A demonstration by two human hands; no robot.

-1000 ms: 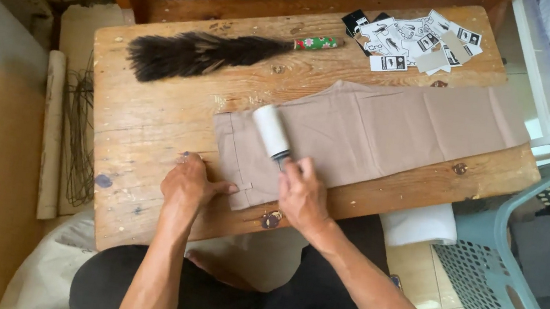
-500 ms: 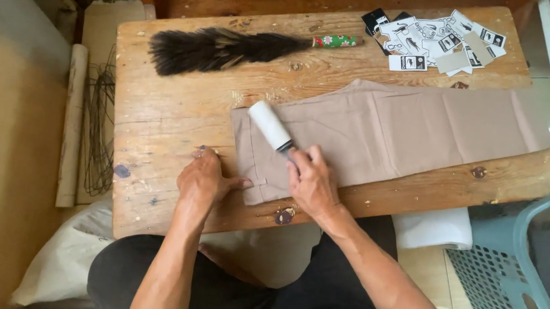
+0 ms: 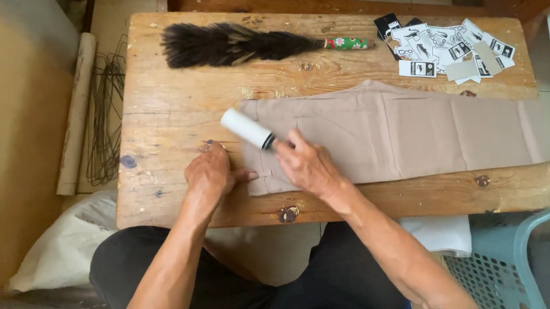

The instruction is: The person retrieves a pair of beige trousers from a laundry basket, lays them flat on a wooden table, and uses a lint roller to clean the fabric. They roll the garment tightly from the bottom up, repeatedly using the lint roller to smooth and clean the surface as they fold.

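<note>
Tan fabric: a folded garment (image 3: pixel 393 132) lies flat across the wooden table (image 3: pixel 172 118), long axis running away to the right of both hands. Its near-left corner sits directly under the hands.

Right hand (image 3: pixel 305 166): closed around the handle of a lint roller (image 3: pixel 248 129). Fingers wrap the handle; the white roller head projects up and to the left of the knuckles, resting on the garment's left edge, approx. at the fabric/wood boundary. Forearm enters from lower right.

Left hand (image 3: pixel 209 175): palm down, fingers spread flat, not gripping anything. Fingertips press on the garment's near-left corner; heel of the hand rests on bare wood. It sits just left of and slightly nearer the body than the right hand; the two are close but not touching.

Beyond both hands, at the far side of the table: a black feather duster (image 3: pixel 233 44) w/ a green patterned handle, lying parallel to the table's length, well apart from the garment. Far right of the right hand, at the table's far corner: a loose pile of black-and-white paper tags (image 3: pixel 441 45), just beyond the garment's top edge.

Right of the right forearm, off the table: a grey-blue perforated plastic basket (image 3: pixel 522 282). Left of the left hand, on the floor beside the table: a bundle of wire hangers (image 3: pixel 105 109).
</note>
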